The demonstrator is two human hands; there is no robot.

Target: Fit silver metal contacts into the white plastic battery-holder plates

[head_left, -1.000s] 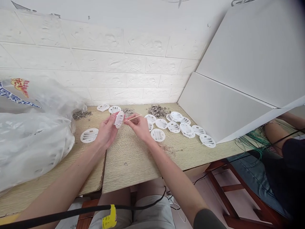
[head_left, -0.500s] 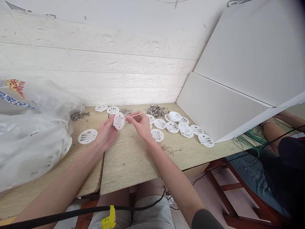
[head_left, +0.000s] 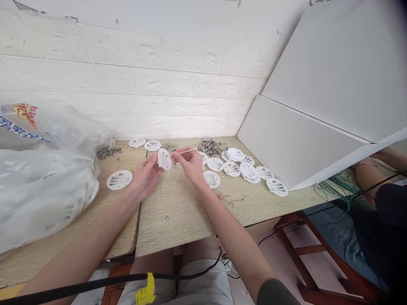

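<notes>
My left hand (head_left: 145, 174) is closed on a white oval plastic disc (head_left: 164, 159), held upright above the wooden table (head_left: 178, 207). My right hand (head_left: 190, 163) pinches a thin wooden stick (head_left: 185, 151) with its near end at the disc's face. Both hands meet over the middle of the table, close to the far wall.
Several more white slotted discs (head_left: 248, 171) lie to the right, one lone disc (head_left: 119, 179) lies to the left, two sit near the wall. Piles of small metal bits (head_left: 210, 147) sit at the back. A big plastic bag (head_left: 41, 178) fills the left. Another person's arm (head_left: 369, 173) is at right.
The disc has shifted slightly to the right and tilted in my left hand, and my right hand with the stick has closed in on it.
</notes>
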